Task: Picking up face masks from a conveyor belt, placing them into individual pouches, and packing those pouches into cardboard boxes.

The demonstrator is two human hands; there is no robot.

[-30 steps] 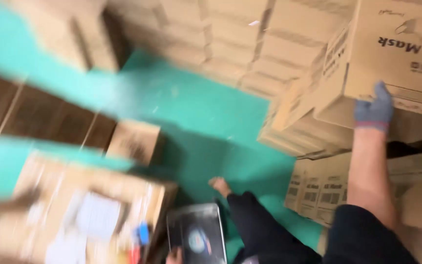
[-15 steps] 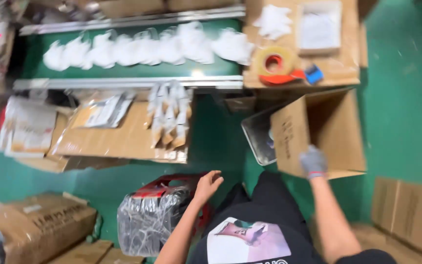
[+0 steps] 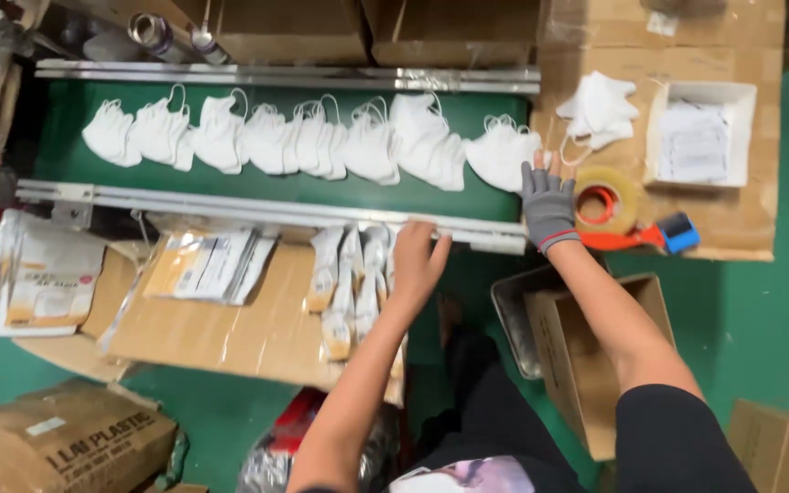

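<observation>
A row of several white face masks [image 3: 321,137] lies on a green conveyor belt [image 3: 257,187] between two metal rails. My right hand [image 3: 548,203], in a grey fingerless glove, reaches to the belt's right end and touches the last white mask [image 3: 501,155]. My bare left hand [image 3: 417,260] rests on the upright packaged masks [image 3: 349,274] stacked on a cardboard sheet just below the near rail. Its fingers are spread over the top of the packs.
A tape dispenser with a roll [image 3: 609,205] and a white tray of sheets [image 3: 698,137] sit on a cardboard box at right. An open carton [image 3: 586,356] stands by my right leg. Flat printed pouches [image 3: 207,265] and more cartons [image 3: 66,438] lie at left.
The view swung from stacked cartons on the green floor to the conveyor. Both my hands have come forward and up: the left onto the packaged masks, the right to the belt's end.
</observation>
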